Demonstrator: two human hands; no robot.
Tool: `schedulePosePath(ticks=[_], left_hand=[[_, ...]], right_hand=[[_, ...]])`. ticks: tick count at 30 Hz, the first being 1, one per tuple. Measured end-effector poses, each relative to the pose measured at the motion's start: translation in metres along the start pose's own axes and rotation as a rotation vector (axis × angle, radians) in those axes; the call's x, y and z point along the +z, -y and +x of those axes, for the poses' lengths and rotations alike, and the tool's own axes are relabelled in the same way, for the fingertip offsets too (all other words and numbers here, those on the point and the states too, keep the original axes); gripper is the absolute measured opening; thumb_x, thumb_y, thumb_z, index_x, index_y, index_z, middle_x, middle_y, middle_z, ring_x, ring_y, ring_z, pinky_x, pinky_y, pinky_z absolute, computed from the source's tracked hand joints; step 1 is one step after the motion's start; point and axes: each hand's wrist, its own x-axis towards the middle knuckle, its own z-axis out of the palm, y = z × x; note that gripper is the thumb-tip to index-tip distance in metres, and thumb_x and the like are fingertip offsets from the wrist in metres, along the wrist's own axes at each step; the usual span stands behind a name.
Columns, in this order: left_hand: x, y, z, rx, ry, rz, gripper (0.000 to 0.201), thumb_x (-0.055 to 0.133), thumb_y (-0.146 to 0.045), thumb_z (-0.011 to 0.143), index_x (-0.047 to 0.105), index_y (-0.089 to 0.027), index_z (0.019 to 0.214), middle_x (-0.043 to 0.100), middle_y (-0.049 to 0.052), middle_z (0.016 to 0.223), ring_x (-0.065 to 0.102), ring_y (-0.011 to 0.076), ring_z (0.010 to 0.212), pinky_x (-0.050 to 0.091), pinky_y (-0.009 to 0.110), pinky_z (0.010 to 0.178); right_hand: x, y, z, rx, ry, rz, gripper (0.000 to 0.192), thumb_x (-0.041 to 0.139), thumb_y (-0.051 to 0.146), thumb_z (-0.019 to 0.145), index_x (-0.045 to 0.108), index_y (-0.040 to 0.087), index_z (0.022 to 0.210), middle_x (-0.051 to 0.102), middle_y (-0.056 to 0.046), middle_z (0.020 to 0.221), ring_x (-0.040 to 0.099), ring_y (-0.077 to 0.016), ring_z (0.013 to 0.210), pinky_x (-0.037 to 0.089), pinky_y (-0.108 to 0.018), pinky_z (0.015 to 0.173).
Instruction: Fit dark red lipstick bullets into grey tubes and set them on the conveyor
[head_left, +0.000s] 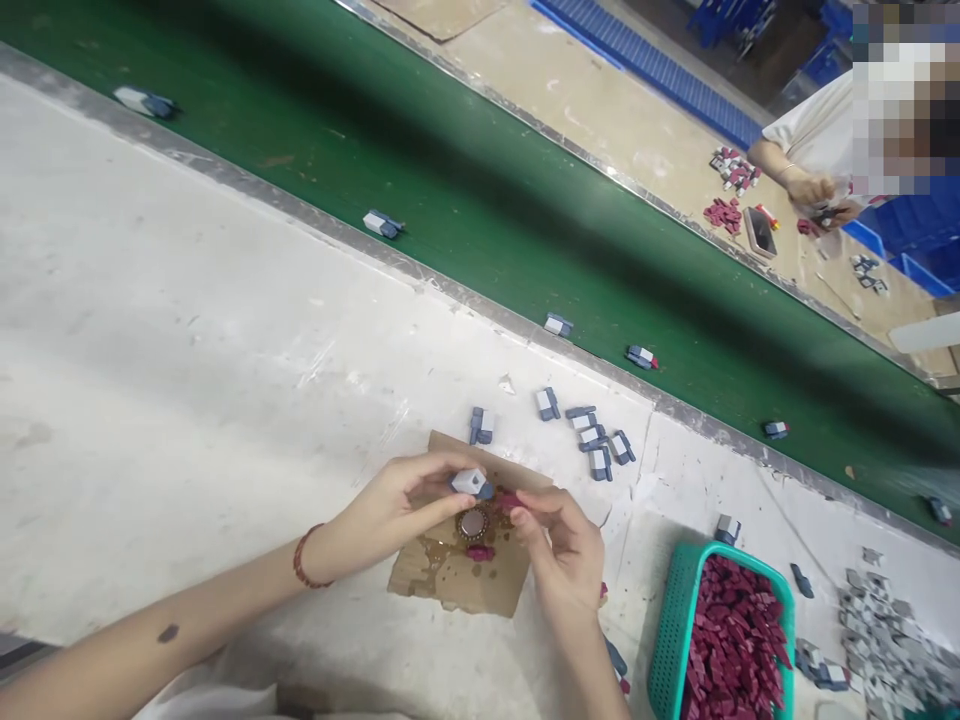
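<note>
My left hand (pixel 420 500) pinches a small grey-and-blue plastic part (pixel 471 484) between thumb and fingers. Close to its right, my right hand (pixel 559 540) grips a small dark red plastic piece (pixel 508 502) at the fingertips. Whether the two pieces touch is hard to make out. Beneath both hands lies a stained sheet of cardboard (pixel 495 590). On it are a round metal cap with a ridged rim (pixel 472 524) and another dark red piece (pixel 480 553). Several grey-and-blue parts (pixel 592 437) lie on the white table just beyond the cardboard.
A teal basket (pixel 656 630) full of dark red pieces stands at the right, near a heap of light grey pieces (pixel 885 630). The green conveyor belt (pixel 465 200) crosses beyond, carrying several parts. Across it, a co-worker's hands (pixel 821 200) handle pieces by a phone (pixel 760 232).
</note>
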Motion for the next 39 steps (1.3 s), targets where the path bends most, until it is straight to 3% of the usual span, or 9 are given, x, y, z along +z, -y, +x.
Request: schedulePosePath(ticks=[5,13,22,28,33,35,39], left_hand=[[0.003,-0.002,-0.004,0.002,0.014,-0.001,0.018,0.065,-0.030,0.079,0.070,-0.017,0.090,0.076,0.006,0.086,0.071,0.0200,0.074,0.058,0.024,0.064],[0.004,0.002,-0.006,0.096,0.053,0.083,0.015,0.062,-0.028,0.084,0.072,-0.018,0.091,0.076,0.004,0.084,0.070,0.0175,0.072,0.055,0.020,0.063],[0.006,0.005,-0.007,0.275,0.082,0.262,0.020,0.057,-0.031,0.091,0.072,-0.018,0.097,0.078,0.004,0.084,0.071,0.0170,0.069,0.055,0.020,0.063],[0.015,0.000,0.000,0.315,0.150,0.293,0.024,0.056,-0.033,0.092,0.072,-0.019,0.102,0.077,0.005,0.087,0.071,0.0180,0.071,0.057,0.022,0.065],[0.016,-0.027,0.048,0.308,0.215,0.306,0.032,0.059,-0.046,0.088,0.075,-0.020,0.098,0.074,0.007,0.100,0.069,0.0226,0.089,0.057,0.026,0.071],[0.011,-0.035,0.082,0.278,0.136,0.385,0.038,0.060,-0.050,0.085,0.073,-0.018,0.102,0.074,0.008,0.105,0.067,0.0235,0.090,0.056,0.029,0.076],[-0.002,-0.042,0.154,0.249,-0.072,0.728,0.045,0.057,-0.051,0.086,0.067,-0.015,0.112,0.073,0.005,0.100,0.063,0.0224,0.087,0.052,0.030,0.080]], right_hand=[[0.000,0.006,0.001,0.036,-0.020,0.200,0.011,0.067,0.031,0.086,0.070,0.021,0.086,0.073,-0.003,0.079,0.068,-0.0155,0.066,0.053,-0.024,0.055],[0.007,0.010,0.004,-0.004,0.067,0.172,0.006,0.065,0.024,0.087,0.070,0.021,0.085,0.074,-0.003,0.081,0.068,-0.0157,0.073,0.054,-0.025,0.065],[-0.006,0.017,0.003,-0.034,0.139,0.055,0.008,0.063,0.019,0.086,0.069,0.022,0.083,0.072,-0.002,0.083,0.067,-0.0173,0.080,0.053,-0.027,0.071],[-0.008,0.011,-0.006,-0.104,0.027,0.028,0.010,0.061,0.019,0.088,0.070,0.022,0.088,0.072,-0.004,0.084,0.067,-0.0173,0.078,0.054,-0.028,0.071],[-0.030,0.005,-0.025,-0.081,-0.147,-0.062,0.026,0.057,0.022,0.091,0.066,0.023,0.115,0.068,-0.002,0.086,0.063,-0.0157,0.074,0.052,-0.027,0.068],[-0.054,0.001,-0.041,-0.040,-0.227,-0.165,0.027,0.053,0.023,0.093,0.064,0.022,0.117,0.067,-0.003,0.087,0.062,-0.0159,0.074,0.051,-0.027,0.068],[-0.119,-0.019,-0.079,0.095,-0.472,-0.485,0.020,0.049,0.026,0.094,0.067,0.021,0.099,0.068,-0.008,0.096,0.062,-0.0205,0.082,0.050,-0.033,0.073]])
